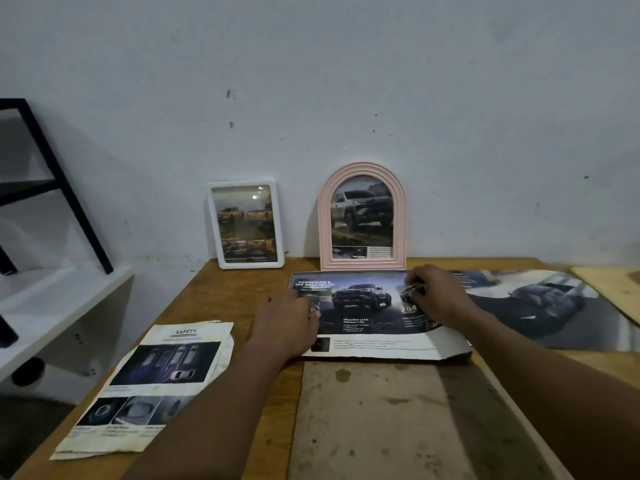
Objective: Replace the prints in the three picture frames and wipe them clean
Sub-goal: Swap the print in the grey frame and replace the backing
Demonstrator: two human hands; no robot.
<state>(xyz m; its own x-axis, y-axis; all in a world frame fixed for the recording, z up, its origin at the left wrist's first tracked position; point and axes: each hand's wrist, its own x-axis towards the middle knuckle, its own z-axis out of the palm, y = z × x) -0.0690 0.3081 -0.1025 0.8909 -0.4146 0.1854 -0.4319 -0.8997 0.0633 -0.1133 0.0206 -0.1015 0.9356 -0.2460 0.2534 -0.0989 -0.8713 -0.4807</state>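
Paper, thin, limp, quick to crease: best lifted by the free near edge, just beyond bare wooden surface [363, 427] at 6 o'clock. Brochure print [363, 306] pressed flat under left hand [287, 317], fingers relaxed; right hand [436, 296] pinching a small dark object [414, 289], unidentifiable. At 12 o'clock, white frame [246, 225] and pink arched frame [362, 216] leaning on the wall [311, 98], easily toppled.

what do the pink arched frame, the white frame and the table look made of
Pink arched frame: likely moulded plastic, matte, evenly coloured ridges. White frame: probably glossy plastic, rounded corners; its pane reflects a light, so glass or acrylic. Table: wood, worn finish, grain and stains showing.
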